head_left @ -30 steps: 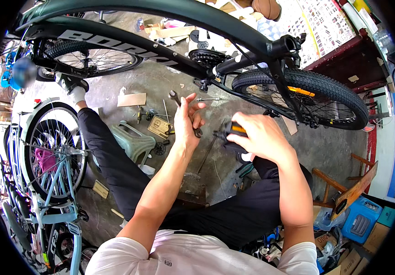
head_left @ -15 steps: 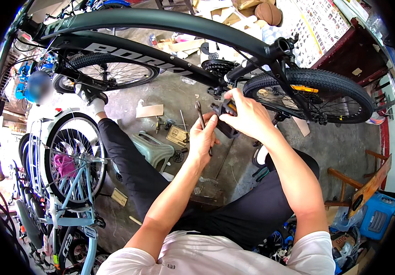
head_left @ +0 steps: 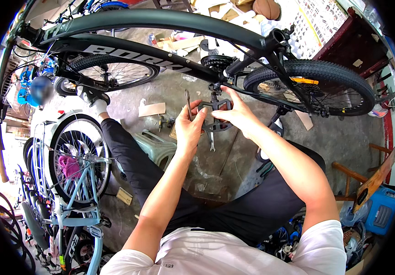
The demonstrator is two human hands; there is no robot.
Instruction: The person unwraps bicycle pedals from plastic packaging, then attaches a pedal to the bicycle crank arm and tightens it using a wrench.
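Note:
A black bicycle pedal (head_left: pixel 223 106) is between my hands, its spindle pointing up at the crank (head_left: pixel 215 87) below the dark frame; whether the thread is in cannot be told. My right hand (head_left: pixel 241 114) grips the pedal's right side, thumb on the body, index finger stretched toward the crank. My left hand (head_left: pixel 189 130) is closed around a wrench (head_left: pixel 188 103), its upper end sticking out above the fingers, while the thumb touches the pedal's left edge. Under the pedal shows an open wrench end (head_left: pixel 212 145); I cannot tell whether it belongs to the same tool.
The dark bicycle (head_left: pixel 160 20) spans the view ahead of me, its rear wheel (head_left: pixel 309 91) at right. A pale stool (head_left: pixel 154 146) stands by my left leg. At left is a light-blue bicycle (head_left: pixel 80 183). A wooden stool (head_left: pixel 351 172) and blue case (head_left: pixel 383 211) are at right.
The pedal has turned and come up under the crank, its spindle now upward. My left hand has shifted left, and the wrench in it stands more upright.

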